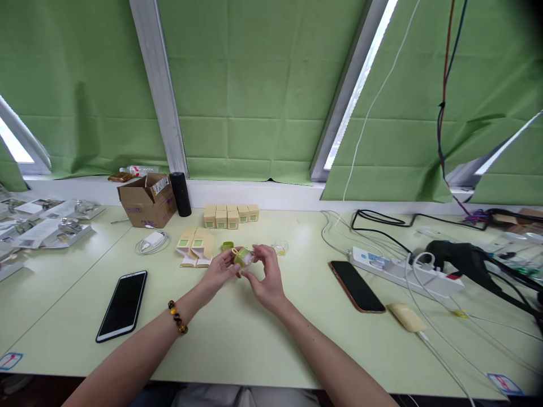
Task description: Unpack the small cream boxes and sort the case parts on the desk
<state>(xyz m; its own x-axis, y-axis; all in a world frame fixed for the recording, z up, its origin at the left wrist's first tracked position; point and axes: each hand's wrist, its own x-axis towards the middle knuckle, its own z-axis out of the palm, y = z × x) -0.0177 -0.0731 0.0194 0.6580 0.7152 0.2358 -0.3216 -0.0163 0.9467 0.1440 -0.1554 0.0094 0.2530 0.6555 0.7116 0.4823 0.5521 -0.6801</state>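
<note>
Over the middle of the table I hold a small green case (pixel 241 256) with a loop at one side and a pale, translucent part at its right end. My left hand (pixel 221 271) is closed on the green side. Fingertips and thumb of my right hand (pixel 268 281) close around the translucent end. Just behind my left fingers lies a small green piece (pixel 228 246), apart from the case. Two opened cardboard boxes (pixel 195 247) with green labels stand left of my hands. A small clear plastic item (pixel 280 247) lies to the right.
Several small closed boxes (pixel 229 216) stand behind. A carton (pixel 148 200), black cylinder (pixel 180 194), white charger (pixel 153 241) and phone (pixel 122 305) are at left. At right are another phone (pixel 355 286), a power strip (pixel 399 271), cables and a cream-coloured device (pixel 406 317).
</note>
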